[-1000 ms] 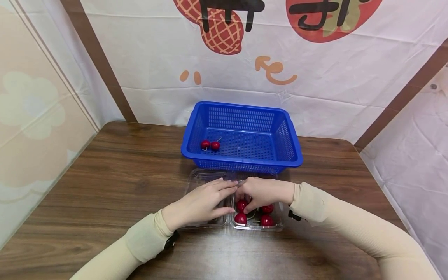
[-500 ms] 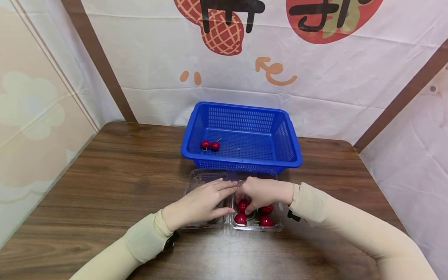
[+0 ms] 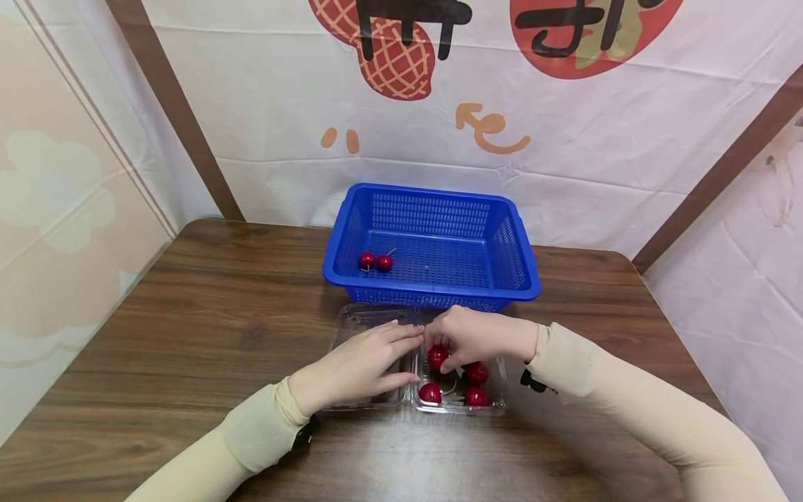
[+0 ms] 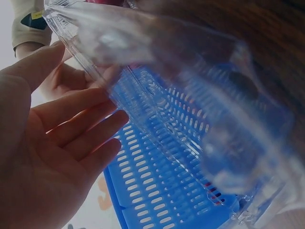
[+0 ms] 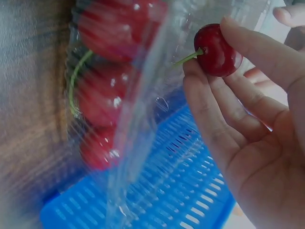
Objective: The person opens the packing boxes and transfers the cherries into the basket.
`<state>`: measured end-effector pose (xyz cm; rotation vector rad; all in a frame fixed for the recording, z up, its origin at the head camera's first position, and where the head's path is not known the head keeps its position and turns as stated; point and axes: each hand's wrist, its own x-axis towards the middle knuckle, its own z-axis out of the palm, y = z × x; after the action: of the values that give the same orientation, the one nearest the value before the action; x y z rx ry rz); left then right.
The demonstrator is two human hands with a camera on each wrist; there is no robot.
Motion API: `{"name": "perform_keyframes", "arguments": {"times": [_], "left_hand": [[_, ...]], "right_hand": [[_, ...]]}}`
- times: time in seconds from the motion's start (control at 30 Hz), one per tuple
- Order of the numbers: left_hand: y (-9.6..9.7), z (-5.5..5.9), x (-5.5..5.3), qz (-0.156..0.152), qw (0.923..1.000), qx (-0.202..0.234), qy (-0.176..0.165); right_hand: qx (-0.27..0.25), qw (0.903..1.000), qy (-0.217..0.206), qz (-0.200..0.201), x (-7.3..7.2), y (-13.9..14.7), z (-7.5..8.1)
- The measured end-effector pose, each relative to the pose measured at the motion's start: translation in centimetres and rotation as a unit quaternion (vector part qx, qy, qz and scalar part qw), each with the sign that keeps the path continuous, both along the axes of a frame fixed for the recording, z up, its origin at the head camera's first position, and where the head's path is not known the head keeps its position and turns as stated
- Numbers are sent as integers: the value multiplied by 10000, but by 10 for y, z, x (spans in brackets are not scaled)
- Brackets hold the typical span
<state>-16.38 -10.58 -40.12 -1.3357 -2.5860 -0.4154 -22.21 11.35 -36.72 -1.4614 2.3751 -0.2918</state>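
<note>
Between thumb and fingers my right hand (image 3: 473, 335) pinches a red cherry (image 5: 218, 51) with a green stem, over the clear plastic clamshell box (image 3: 464, 410). Inside that half of the box lie more cherries (image 3: 476, 396), three of them showing below the hand. My left hand (image 3: 364, 362) has its fingers straight and rests over the box's opened lid (image 3: 351, 321), fingertips at the hinge side. In the left wrist view the left fingers (image 4: 97, 133) are spread beside the clear plastic and hold nothing.
A blue slotted basket (image 3: 433, 286) stands just behind the box. Two cherries (image 3: 376, 262) lie in its left front part. Everything sits on a brown wooden table (image 3: 219, 314), with a printed white cloth (image 3: 282, 188) hanging behind.
My right hand has risen slightly and shifted away from me, lifting the pinched cherry off the others in the box. The left hand has stayed in place.
</note>
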Motion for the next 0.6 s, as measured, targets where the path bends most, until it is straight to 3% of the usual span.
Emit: {"name": "perform_keyframes", "arguments": {"times": [0.6], "left_hand": [[0,-1,-1,-38,10000,16,48]], "right_hand": [[-75,9998,158,-117,-3,1,17]]}}
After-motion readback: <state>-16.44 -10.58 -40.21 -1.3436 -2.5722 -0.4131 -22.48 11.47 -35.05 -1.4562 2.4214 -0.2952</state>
